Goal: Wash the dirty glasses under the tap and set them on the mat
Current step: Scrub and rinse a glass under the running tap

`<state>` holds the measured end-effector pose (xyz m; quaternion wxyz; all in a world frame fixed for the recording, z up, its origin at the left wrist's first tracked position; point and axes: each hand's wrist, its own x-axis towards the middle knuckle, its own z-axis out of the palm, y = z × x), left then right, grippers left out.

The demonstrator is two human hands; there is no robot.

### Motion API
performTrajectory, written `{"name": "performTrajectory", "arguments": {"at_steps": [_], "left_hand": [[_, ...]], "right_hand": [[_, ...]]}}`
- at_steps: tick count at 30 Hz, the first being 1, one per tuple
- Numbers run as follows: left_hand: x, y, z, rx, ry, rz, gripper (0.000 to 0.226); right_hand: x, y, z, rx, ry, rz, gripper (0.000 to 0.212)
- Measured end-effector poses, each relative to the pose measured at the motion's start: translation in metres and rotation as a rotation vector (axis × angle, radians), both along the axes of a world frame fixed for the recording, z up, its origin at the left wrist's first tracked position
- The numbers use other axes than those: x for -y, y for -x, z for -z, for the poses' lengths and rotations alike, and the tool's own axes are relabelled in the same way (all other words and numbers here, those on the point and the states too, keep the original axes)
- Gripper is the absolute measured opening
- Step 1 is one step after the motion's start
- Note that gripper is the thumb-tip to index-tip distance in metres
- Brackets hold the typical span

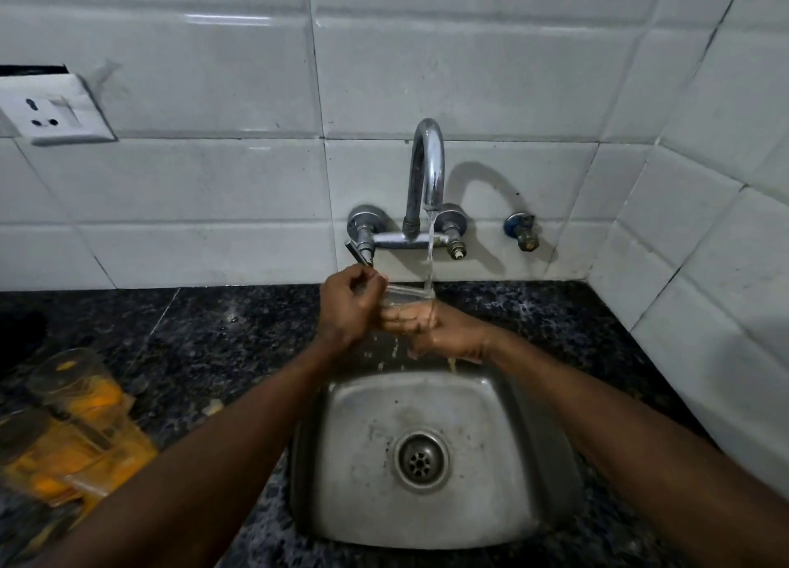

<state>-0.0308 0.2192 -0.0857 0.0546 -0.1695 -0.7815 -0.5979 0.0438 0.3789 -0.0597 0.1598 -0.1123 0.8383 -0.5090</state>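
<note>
Step in hand: rinsing. Glass [410,296] in tap [427,170] stream, 12 o'clock of sink [341,439]; right hand [444,333] wraps it, left hand [350,307] curls at its rim. Next, likely: drain it, carry steadily to mat [132,450] at 8 o'clock.

The single head-worn camera looks forward and steeply down from close above the sink [363,482], squarely facing the tiled wall [213,183], with the tap [427,162] near the middle of the view. Its wide lens bends the tile lines and takes in the dark worktop [192,333] on both sides, while both forearms [256,418] stretch from the bottom corners toward the middle.
</note>
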Motion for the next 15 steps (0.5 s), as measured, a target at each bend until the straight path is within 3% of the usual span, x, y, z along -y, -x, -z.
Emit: {"name": "performTrajectory", "arguments": {"at_steps": [3, 5, 7, 9, 13, 15], "left_hand": [[-0.004, 0.010, -0.005, 0.426, 0.218, -0.090, 0.033], [-0.004, 0.007, -0.003, 0.365, 0.107, -0.028, 0.033], [-0.001, -0.002, -0.001, 0.104, -0.025, 0.066, 0.024], [0.000, -0.004, 0.000, -0.015, 0.047, 0.031, 0.022], [-0.004, 0.007, -0.018, 0.453, 0.337, -0.002, 0.033], [-0.005, 0.005, -0.020, 0.421, 0.143, 0.042, 0.036]], "right_hand": [[0.002, 0.001, 0.011, -0.139, -0.204, -0.032, 0.059], [-0.002, 0.002, 0.013, -0.073, -0.196, 0.012, 0.061], [-0.005, 0.004, 0.011, -0.016, -0.036, 0.095, 0.066], [-0.002, 0.001, 0.007, 0.004, 0.052, 0.117, 0.067], [0.001, -0.002, 0.011, -0.120, -0.079, 0.067, 0.048], [-0.001, -0.001, 0.011, -0.162, -0.047, 0.084, 0.047]]}}
